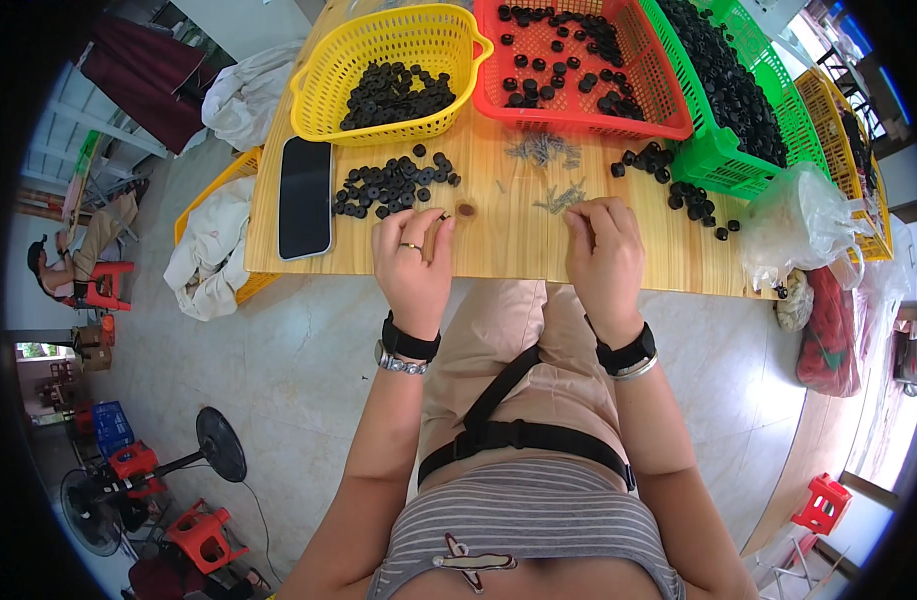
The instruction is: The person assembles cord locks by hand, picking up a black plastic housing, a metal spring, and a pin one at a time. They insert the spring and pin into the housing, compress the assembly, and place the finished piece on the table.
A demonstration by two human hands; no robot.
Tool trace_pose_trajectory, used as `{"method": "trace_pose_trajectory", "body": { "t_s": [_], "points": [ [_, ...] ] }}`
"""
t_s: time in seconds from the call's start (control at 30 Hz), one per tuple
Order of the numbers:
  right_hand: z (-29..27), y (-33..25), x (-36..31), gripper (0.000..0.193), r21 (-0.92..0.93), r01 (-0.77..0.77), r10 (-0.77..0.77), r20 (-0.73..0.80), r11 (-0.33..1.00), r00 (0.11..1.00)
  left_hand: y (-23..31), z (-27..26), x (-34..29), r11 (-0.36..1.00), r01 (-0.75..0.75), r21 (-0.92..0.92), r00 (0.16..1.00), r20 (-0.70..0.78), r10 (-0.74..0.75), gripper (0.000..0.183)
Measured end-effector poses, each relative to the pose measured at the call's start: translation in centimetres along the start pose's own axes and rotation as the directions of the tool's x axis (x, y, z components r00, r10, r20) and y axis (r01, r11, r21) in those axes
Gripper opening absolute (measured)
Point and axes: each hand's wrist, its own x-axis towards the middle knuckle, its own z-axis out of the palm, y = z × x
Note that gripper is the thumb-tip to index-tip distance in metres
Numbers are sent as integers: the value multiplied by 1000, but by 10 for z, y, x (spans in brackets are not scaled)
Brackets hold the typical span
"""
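Note:
My left hand (415,258) is at the table's near edge, thumb and fingertips pinched on a small black round piece, mostly hidden by the fingers. Just beyond it lies a loose spread of black ring-shaped discs (389,187). My right hand (609,255) rests at the same edge with its fingers curled together, touching or very near a small pile of thin grey pins (561,198). Whether it holds a pin cannot be made out. Farther back is a second pin pile (543,150). Black round caps (691,198) lie scattered right of my right hand.
A yellow basket (309,95) of black discs, a red basket (579,122) with black caps and a full green crate (724,168) line the far side. A phone (307,200) lies left, a clear plastic bag (809,225) right. Another person (69,265) sits far left.

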Motion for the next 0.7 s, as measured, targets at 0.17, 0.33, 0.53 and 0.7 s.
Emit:
{"method": "trace_pose_trajectory", "body": {
  "t_s": [0.17,0.33,0.53,0.7],
  "points": [
    [0,-1,0,5,34,-31,32,-24,999,999,7,-10,-4,941,69,-332,997,7,-71,13],
    [-8,0,-1,5,175,-93,110,-87,980,990,43,-15,-19,603,465,-648,883,394,-256,15],
    [-57,-36,-9,3,681,-420,318,279,600,906,82,-31,-17,332,690,-643,710,690,-140,22],
    [-79,-47,-16,5,765,-445,274,354,466,894,92,-42,-10,253,673,-694,718,696,-1,24]
  ]
}}
